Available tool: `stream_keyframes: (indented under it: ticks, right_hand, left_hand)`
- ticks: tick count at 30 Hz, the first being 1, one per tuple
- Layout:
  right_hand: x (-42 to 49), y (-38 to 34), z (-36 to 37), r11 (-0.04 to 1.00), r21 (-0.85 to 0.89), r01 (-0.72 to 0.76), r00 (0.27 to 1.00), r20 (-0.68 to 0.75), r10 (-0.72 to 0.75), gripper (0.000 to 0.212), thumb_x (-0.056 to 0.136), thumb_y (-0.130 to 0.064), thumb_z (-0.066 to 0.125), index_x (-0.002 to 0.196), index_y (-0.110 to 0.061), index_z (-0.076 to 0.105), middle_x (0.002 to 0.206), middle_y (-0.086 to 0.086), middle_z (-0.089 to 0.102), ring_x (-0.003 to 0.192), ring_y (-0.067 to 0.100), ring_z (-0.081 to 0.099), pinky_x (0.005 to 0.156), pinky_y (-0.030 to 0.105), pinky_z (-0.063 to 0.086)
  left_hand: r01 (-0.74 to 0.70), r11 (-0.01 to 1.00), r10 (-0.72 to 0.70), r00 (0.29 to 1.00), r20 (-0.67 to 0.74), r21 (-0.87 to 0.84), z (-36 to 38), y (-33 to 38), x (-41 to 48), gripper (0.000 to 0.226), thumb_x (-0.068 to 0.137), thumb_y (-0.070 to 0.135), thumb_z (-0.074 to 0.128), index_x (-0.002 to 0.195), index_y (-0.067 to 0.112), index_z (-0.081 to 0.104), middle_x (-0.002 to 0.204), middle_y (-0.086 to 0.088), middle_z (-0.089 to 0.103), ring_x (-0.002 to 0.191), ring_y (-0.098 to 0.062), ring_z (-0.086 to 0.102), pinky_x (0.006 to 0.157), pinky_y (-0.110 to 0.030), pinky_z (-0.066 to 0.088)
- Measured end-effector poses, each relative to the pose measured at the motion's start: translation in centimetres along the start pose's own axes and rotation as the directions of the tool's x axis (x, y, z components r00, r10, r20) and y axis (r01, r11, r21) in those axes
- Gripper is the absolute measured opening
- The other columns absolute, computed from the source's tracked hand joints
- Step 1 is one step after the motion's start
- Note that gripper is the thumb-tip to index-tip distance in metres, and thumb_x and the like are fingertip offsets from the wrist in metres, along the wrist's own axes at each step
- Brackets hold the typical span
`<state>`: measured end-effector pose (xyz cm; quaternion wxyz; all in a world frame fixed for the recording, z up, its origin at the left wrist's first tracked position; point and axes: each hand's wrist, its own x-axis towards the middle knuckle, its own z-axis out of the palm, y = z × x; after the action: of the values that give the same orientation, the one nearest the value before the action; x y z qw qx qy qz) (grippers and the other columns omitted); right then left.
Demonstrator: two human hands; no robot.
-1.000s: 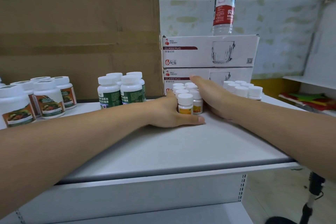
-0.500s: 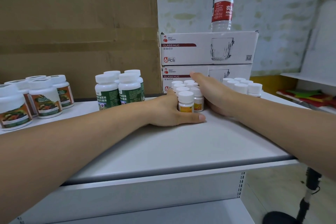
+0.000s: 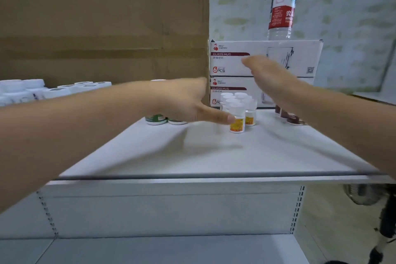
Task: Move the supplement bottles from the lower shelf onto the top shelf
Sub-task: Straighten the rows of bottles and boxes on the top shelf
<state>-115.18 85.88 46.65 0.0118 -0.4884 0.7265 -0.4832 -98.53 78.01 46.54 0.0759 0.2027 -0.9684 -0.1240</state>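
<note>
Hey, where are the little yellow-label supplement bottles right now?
In the head view, the yellow-label bottles stand clustered right of centre on the top shelf, just before the stacked glass mug boxes, between the left hand and right hand.

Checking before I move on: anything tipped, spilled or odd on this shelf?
Nothing tipped or spilled: the yellow-label bottles stand upright on the top shelf. Only oddity: a water bottle perched atop the stacked glass mug boxes.
</note>
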Motion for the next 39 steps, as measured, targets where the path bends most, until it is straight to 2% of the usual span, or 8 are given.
stream_keyframes:
  ticks: [2, 4, 14, 19, 24, 29, 32, 39]
  right_hand:
    - [-0.1, -2.3, 0.4, 0.998, -0.003, 0.07, 0.997, -0.016, -0.07, 0.037, 0.101, -0.032, 0.031, 0.118, -0.007, 0.054, 0.12, 0.01, 0.054, 0.117, 0.028, 0.049, 0.1, 0.04, 0.035]
    - [-0.1, -4.7, 1.4, 0.991, 0.03, 0.13, 0.991, -0.032, -0.13, 0.025, 0.1, -0.034, 0.033, 0.106, -0.018, 0.051, 0.113, 0.002, 0.052, 0.112, 0.02, 0.048, 0.103, 0.041, 0.036]
    - [-0.2, -13.5, 16.2, 0.972, 0.115, 0.207, 0.965, 0.141, -0.222, 0.048, 0.101, -0.041, 0.034, 0.142, -0.018, 0.041, 0.144, -0.004, 0.043, 0.131, 0.013, 0.04, 0.099, 0.027, 0.029]
    - [1.4, -14.9, 23.7, 0.989, 0.127, 0.073, 0.976, 0.197, -0.097, 0.074, 0.093, -0.059, 0.041, 0.152, -0.021, 0.019, 0.158, -0.002, 0.025, 0.141, 0.019, 0.031, 0.109, 0.035, 0.029]
    - [3.1, -13.5, 27.5, 0.993, 0.116, -0.009, 0.98, 0.201, -0.014, 0.101, 0.077, -0.072, 0.054, 0.153, -0.024, 0.007, 0.159, 0.002, 0.022, 0.14, 0.019, 0.032, 0.112, 0.039, 0.033]
    - [3.4, -11.6, 28.6, 0.977, 0.206, -0.048, 0.968, 0.251, -0.005, 0.087, 0.079, -0.068, 0.055, 0.147, -0.022, 0.028, 0.13, -0.02, 0.048, 0.12, 0.003, 0.049, 0.106, 0.028, 0.036]
    - [3.8, -10.9, 28.9, 0.963, 0.258, -0.074, 0.968, 0.25, 0.007, 0.088, 0.062, -0.072, 0.06, 0.137, -0.029, 0.041, 0.125, -0.014, 0.06, 0.114, 0.006, 0.059, 0.106, 0.038, 0.042]
    - [4.0, -10.6, 28.9, 0.952, 0.282, -0.118, 0.957, 0.289, 0.033, 0.069, 0.076, -0.05, 0.063, 0.137, -0.029, 0.039, 0.122, -0.009, 0.062, 0.111, 0.008, 0.061, 0.105, 0.037, 0.042]
  left_hand:
    - [0.052, 0.995, -0.047, 0.997, -0.068, 0.082, -1.9, -1.3, -2.2, 0.102, 0.055, 0.079, 0.058, 0.14, 0.027, 0.035, 0.141, 0.018, 0.048, 0.123, 0.002, 0.049, 0.105, -0.022, 0.039]
    - [0.112, 0.988, -0.097, 0.986, -0.138, 0.108, -3.6, -3.6, -4.2, 0.122, 0.048, 0.082, 0.055, 0.15, 0.023, 0.024, 0.148, 0.01, 0.044, 0.13, -0.012, 0.047, 0.109, -0.033, 0.038]
    - [0.279, 0.96, -0.262, 0.931, -0.255, 0.032, -9.2, -18.5, -12.0, 0.119, 0.054, 0.075, 0.061, 0.153, 0.025, 0.018, 0.156, 0.007, 0.031, 0.139, -0.015, 0.034, 0.107, -0.027, 0.028]
    - [0.291, 0.952, -0.304, 0.928, -0.217, -0.09, -8.5, -24.6, -12.1, 0.132, 0.052, 0.074, 0.066, 0.155, 0.024, 0.0, 0.163, 0.003, 0.013, 0.144, -0.018, 0.026, 0.102, -0.025, 0.028]
    - [0.285, 0.92, -0.327, 0.936, -0.127, -0.27, -7.0, -29.2, -10.2, 0.13, 0.063, 0.066, 0.074, 0.155, 0.018, -0.005, 0.154, 0.002, 0.033, 0.14, -0.018, 0.032, 0.095, -0.025, 0.03]
    - [0.104, 0.88, -0.151, 0.986, -0.066, -0.464, -4.7, -32.0, -8.5, 0.133, 0.038, 0.07, 0.085, 0.148, 0.031, 0.02, 0.139, 0.021, 0.046, 0.126, -0.003, 0.048, 0.107, -0.031, 0.041]
    - [0.017, 0.888, -0.044, 0.998, -0.047, -0.46, -3.9, -32.3, -7.8, 0.124, 0.047, 0.07, 0.082, 0.149, 0.04, 0.018, 0.146, 0.021, 0.037, 0.13, 0.001, 0.042, 0.111, -0.03, 0.038]
    - [-0.07, 0.881, 0.049, 0.997, -0.058, -0.468, -3.5, -32.4, -7.2, 0.116, 0.059, 0.063, 0.079, 0.151, 0.038, 0.013, 0.144, 0.026, 0.041, 0.128, 0.008, 0.043, 0.11, -0.026, 0.037]
